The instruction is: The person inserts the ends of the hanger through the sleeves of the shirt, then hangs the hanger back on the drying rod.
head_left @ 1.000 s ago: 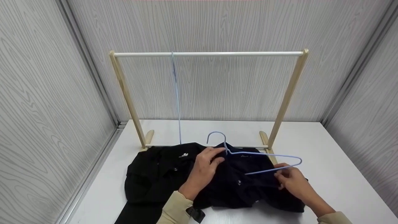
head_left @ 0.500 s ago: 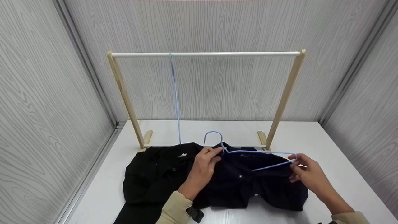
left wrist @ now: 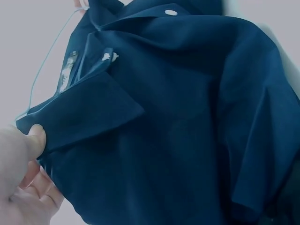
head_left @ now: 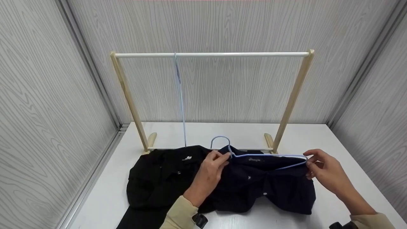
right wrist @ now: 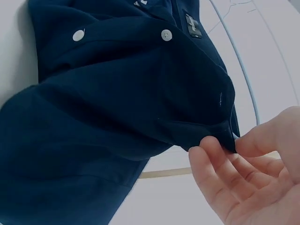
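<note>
A navy collared shirt (head_left: 232, 194) with white buttons lies bunched before me, its neck opening facing up. One side of a blue wire hanger (head_left: 267, 155) runs along that opening, its hook standing above the collar. My left hand (head_left: 206, 173) pinches the collar at the hanger's neck; in the left wrist view the thumb presses on the collar fold. At the hanger's right end, my right hand (head_left: 329, 173) pinches the shirt's edge. The right wrist view shows thumb and fingers on the cloth, with the wire reaching down to them. The hanger's left side is hidden.
A black garment (head_left: 155, 184) with a small white logo lies to the left, partly under the navy shirt. Behind stands a wooden rack (head_left: 291, 101) with a white rail (head_left: 241, 54). A second blue hanger (head_left: 180, 86) hangs edge-on from the rail. The white table (head_left: 343, 152) lies beneath.
My right hand has moved right and up to the hanger's end, drawing the shirt's edge out over it. Less of the lower wire shows. The left hand stays at the collar.
</note>
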Tool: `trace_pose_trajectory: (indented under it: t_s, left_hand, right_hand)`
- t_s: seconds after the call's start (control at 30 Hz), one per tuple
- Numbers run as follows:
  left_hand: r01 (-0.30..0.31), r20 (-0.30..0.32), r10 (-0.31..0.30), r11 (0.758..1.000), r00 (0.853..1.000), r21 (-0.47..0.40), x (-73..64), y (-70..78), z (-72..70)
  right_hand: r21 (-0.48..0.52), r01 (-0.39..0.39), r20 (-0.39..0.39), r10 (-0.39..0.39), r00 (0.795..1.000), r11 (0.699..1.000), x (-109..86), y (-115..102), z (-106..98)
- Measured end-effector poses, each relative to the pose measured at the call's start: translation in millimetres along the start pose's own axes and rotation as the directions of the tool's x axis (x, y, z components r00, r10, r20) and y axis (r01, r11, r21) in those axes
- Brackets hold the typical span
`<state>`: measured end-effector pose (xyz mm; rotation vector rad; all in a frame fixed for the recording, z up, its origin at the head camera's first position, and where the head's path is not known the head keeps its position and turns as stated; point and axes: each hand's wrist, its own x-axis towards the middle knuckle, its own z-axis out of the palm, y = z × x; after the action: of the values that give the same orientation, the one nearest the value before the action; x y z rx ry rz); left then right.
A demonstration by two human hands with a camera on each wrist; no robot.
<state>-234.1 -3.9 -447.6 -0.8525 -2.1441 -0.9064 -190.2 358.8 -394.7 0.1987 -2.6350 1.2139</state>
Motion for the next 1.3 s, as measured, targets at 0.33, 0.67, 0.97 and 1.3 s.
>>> trace_pose_trajectory:
  t_s: [0.33, 0.67, 0.97, 1.3]
  left_hand:
    - [-0.073, 0.013, 0.071, 0.987, 0.997, 0.144, -3.4, 0.0, 1.9]
    - [-0.118, 0.022, 0.117, 0.959, 0.993, 0.258, -1.5, 3.8, 2.9]
    - [-0.17, 0.141, 0.13, 0.932, 0.981, 0.322, -4.7, 7.1, 7.9]
    - [-0.126, 0.11, 0.103, 0.966, 0.989, 0.226, -2.3, 11.5, 13.8]
  right_hand:
    - [-0.116, 0.04, -0.004, -0.041, 0.999, 0.992, 2.9, -8.0, -9.7]
    - [-0.245, 0.116, -0.044, -0.131, 0.99, 0.962, 3.2, -9.4, -7.2]
    - [-0.259, 0.171, -0.078, -0.197, 0.977, 0.951, 3.7, -13.1, -4.2]
    - [-0.219, 0.203, -0.113, -0.231, 0.966, 0.955, 9.4, -24.9, 8.8]
